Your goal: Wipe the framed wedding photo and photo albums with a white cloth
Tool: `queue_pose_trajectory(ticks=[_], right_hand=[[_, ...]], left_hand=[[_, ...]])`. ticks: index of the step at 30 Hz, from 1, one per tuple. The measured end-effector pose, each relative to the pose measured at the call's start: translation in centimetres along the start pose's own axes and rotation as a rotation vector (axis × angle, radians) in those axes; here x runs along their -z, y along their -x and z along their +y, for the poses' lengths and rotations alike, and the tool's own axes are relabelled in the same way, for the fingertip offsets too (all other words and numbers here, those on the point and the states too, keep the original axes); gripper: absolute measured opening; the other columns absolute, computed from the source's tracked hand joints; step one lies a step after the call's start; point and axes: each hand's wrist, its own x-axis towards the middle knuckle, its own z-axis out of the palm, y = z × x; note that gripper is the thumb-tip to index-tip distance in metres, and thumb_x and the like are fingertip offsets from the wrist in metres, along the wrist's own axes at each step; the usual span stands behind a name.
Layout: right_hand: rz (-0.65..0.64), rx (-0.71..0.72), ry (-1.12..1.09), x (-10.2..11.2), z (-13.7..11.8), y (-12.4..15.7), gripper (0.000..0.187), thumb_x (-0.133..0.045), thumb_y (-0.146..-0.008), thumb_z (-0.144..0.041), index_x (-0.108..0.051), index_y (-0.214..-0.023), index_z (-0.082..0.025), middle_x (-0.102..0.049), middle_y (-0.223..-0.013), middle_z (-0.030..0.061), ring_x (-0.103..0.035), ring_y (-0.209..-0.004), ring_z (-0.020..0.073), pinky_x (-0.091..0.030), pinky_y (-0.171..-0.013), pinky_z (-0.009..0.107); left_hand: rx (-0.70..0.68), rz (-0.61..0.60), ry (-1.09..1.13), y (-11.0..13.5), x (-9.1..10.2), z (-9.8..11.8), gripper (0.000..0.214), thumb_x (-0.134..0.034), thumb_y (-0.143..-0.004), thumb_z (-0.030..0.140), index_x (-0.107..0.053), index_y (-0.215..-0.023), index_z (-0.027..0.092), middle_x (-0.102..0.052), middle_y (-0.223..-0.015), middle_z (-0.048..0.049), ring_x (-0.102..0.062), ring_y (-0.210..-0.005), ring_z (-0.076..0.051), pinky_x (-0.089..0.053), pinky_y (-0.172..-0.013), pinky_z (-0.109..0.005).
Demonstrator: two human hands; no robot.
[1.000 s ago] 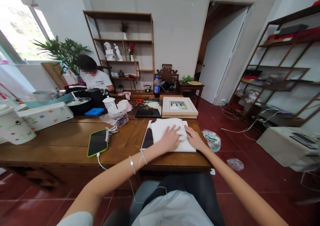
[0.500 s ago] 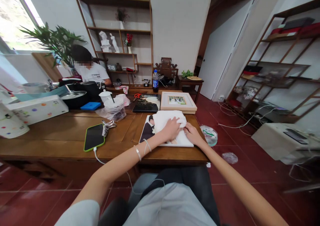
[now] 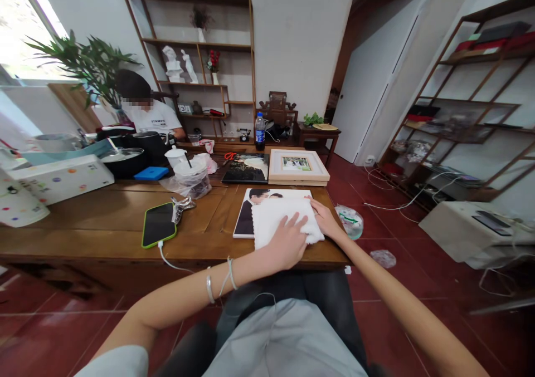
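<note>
My left hand (image 3: 289,242) lies on a white cloth (image 3: 265,221), its fingers spread and pressing it flat. The cloth covers much of a photo panel (image 3: 243,221), which shows a person in a dark suit beside another person. The panel's left side and top strip stay uncovered. At the panel's right edge, my right hand (image 3: 325,219) has its fingers bent around the edge, close to the cloth's corner. Behind the panel are a light wooden picture frame (image 3: 276,170) with a small photo and a dark picture panel (image 3: 238,172).
On the wooden table (image 3: 112,221) to the left lie a charging phone (image 3: 159,225), a lidded cup in a plastic bag (image 3: 190,176) and a blue box (image 3: 151,173). A bottle (image 3: 259,132) stands at the back. A co-worker (image 3: 150,115) sits across. A clear plastic tub (image 3: 350,221) is right of the table.
My left hand has slid the cloth toward me, down the panel, uncovering the faces along its top. The cloth lies flatter. My right hand stays at the right edge, slightly higher up.
</note>
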Motion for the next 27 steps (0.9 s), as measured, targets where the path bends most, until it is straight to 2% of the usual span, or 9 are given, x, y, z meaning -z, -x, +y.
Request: queue_pose_trajectory(ticks=[6,10,12,15,21,24,27], right_hand=[[-0.002,-0.009,0.057,-0.1,-0.2,0.0,0.043,-0.043,-0.08,-0.018,-0.059,-0.119,-0.02,-0.052,-0.13,0.0056,-0.04,-0.127,0.0221,-0.028,-0.109,0.044],[0.001,-0.011,0.081,-0.2,-0.1,0.0,0.043,-0.044,-0.08,-0.018,-0.058,-0.12,-0.016,-0.052,-0.13,0.0086,-0.04,-0.127,0.0229,-0.028,-0.109,0.045],[0.002,0.001,0.086,-0.2,-0.1,-0.1,0.042,-0.044,-0.08,-0.018,-0.059,-0.12,-0.017,-0.052,-0.13,0.0082,-0.041,-0.126,0.0227,-0.028,-0.109,0.045],[0.009,0.006,0.096,-0.3,0.0,-0.1,0.042,-0.044,-0.08,-0.018,-0.059,-0.12,-0.016,-0.052,-0.13,0.0087,-0.041,-0.126,0.0228,-0.029,-0.109,0.044],[0.015,0.004,0.102,-0.4,0.3,0.0,0.042,-0.044,-0.08,-0.018,-0.059,-0.119,-0.014,-0.052,-0.13,0.0112,-0.041,-0.126,0.0233,-0.03,-0.108,0.044],[0.022,0.022,0.094,-0.5,0.6,0.0,0.042,-0.044,-0.08,-0.018,-0.059,-0.119,-0.016,-0.052,-0.13,0.0094,-0.041,-0.126,0.0229,-0.03,-0.108,0.045],[0.028,0.037,0.089,-0.5,0.7,0.0,0.042,-0.045,-0.08,-0.018,-0.059,-0.119,-0.018,-0.052,-0.13,0.0088,-0.041,-0.126,0.0228,-0.03,-0.107,0.046]], left_hand=[[0.12,-0.017,0.017,-4.3,-0.9,-5.7,0.035,-0.039,-0.091,0.031,-0.059,-0.115,0.016,-0.036,-0.142,-0.0103,-0.03,-0.131,-0.031,-0.028,-0.104,-0.049],[0.129,0.025,0.001,-4.7,-1.6,-7.7,0.034,-0.04,-0.091,0.032,-0.059,-0.115,0.017,-0.035,-0.143,-0.0088,-0.028,-0.133,-0.028,-0.023,-0.107,-0.047],[0.106,0.034,0.004,-4.1,-1.6,-7.5,0.032,-0.04,-0.091,0.03,-0.06,-0.113,0.018,-0.037,-0.142,-0.0079,-0.029,-0.132,-0.027,-0.024,-0.107,-0.047],[0.066,0.013,0.004,-2.5,-1.0,-5.9,0.03,-0.041,-0.09,0.026,-0.062,-0.11,0.017,-0.038,-0.141,-0.0087,-0.031,-0.131,-0.029,-0.026,-0.105,-0.049],[-0.042,-0.038,0.037,3.1,1.5,-1.8,0.026,-0.043,-0.088,0.021,-0.066,-0.1,0.018,-0.037,-0.142,-0.0068,-0.031,-0.131,-0.03,-0.027,-0.104,-0.05],[-0.09,-0.045,0.074,5.4,2.4,-1.2,0.023,-0.045,-0.087,0.022,-0.066,-0.095,0.02,-0.035,-0.144,-0.0042,-0.03,-0.132,-0.028,-0.028,-0.105,-0.046],[-0.107,-0.037,0.115,6.1,2.7,-1.8,0.023,-0.044,-0.088,0.022,-0.065,-0.098,0.022,-0.033,-0.145,-0.0011,-0.03,-0.133,-0.025,-0.028,-0.105,-0.043]])
